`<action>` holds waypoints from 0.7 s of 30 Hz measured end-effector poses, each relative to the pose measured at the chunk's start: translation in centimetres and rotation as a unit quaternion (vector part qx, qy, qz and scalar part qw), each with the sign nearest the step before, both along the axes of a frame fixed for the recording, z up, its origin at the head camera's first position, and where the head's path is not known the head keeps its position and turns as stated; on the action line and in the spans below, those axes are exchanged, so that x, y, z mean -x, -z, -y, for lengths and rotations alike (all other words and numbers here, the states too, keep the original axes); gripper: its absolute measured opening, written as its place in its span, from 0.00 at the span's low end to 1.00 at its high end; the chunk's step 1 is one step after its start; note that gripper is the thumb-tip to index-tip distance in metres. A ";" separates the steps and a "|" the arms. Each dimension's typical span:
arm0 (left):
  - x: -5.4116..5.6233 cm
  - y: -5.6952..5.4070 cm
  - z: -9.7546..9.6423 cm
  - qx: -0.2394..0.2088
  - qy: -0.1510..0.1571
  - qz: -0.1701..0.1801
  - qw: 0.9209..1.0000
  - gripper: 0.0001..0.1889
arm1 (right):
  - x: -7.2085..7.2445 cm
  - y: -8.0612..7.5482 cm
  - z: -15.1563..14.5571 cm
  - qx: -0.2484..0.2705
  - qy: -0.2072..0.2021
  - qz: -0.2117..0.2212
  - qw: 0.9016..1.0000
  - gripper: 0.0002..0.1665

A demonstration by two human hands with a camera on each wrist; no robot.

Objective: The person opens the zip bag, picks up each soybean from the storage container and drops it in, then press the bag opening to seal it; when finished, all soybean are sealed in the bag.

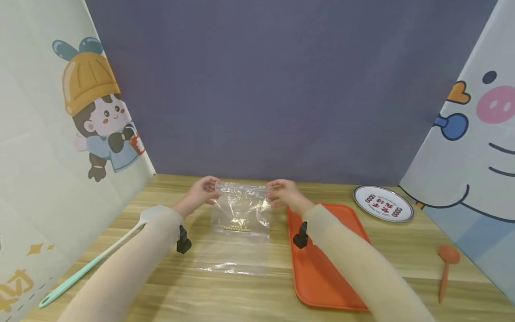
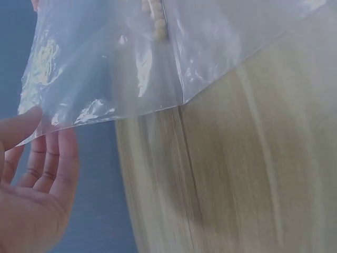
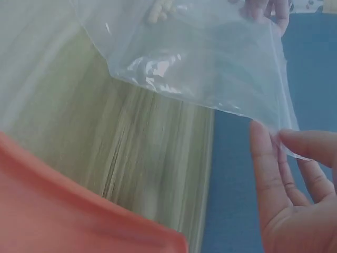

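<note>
A clear plastic zip bag [image 1: 241, 210] stands between my two hands at the middle of the table, its top edge raised and its lower part lying toward me. Small pale beads or beans [image 1: 236, 228] sit in a row along a fold inside it; their exact kind is too small to tell. My left hand [image 1: 200, 195] pinches the bag's upper left corner between thumb and fingers. At the upper right corner, my right hand [image 1: 286, 195] pinches the film the same way. Both wrist views show the thumb pressing the bag's edge against the fingers.
Under my right forearm lies an orange tray [image 1: 314, 281]. A white plate [image 1: 383, 204] with red print is at the back right, and an orange spoon [image 1: 445, 264] lies at the right. A spatula [image 1: 86, 268] with a mint handle lies left of my left arm.
</note>
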State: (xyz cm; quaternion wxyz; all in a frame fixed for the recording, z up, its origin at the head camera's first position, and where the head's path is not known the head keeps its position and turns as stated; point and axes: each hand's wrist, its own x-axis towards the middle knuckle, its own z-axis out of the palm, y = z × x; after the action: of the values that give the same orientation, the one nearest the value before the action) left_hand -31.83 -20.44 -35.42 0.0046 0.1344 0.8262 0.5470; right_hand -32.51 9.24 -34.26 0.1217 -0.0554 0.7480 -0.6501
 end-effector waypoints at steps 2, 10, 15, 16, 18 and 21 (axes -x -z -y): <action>0.3 0.1 -0.1 0.008 0.001 0.009 1.000 0.26 | 0.4 0.1 0.1 -0.004 0.005 0.001 1.000 0.27; 0.8 0.6 -0.2 0.037 0.003 0.066 0.997 0.35 | 1.5 1.5 0.6 -0.044 0.039 0.010 0.998 0.23; 1.0 1.2 -0.3 0.059 0.005 0.070 0.996 0.37 | 1.8 2.5 1.1 -0.078 0.045 0.019 0.996 0.22; 1.0 1.4 -0.4 0.060 0.005 0.074 0.995 0.38 | 1.9 2.7 1.2 -0.083 0.043 0.019 0.995 0.23; 1.0 1.6 -0.4 0.063 0.006 0.085 0.994 0.38 | 1.9 3.0 1.3 -0.091 0.036 0.017 0.995 0.24; 0.8 1.7 -0.6 0.074 0.012 0.097 0.992 0.39 | 1.8 3.4 1.5 -0.109 0.027 0.017 0.994 0.27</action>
State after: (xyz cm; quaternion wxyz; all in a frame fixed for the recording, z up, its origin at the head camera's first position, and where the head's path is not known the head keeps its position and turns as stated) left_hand -32.65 -19.88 -37.10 0.1017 0.0898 0.8584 0.4947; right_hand -34.36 7.73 -37.64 0.1220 -0.0109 0.8135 -0.5685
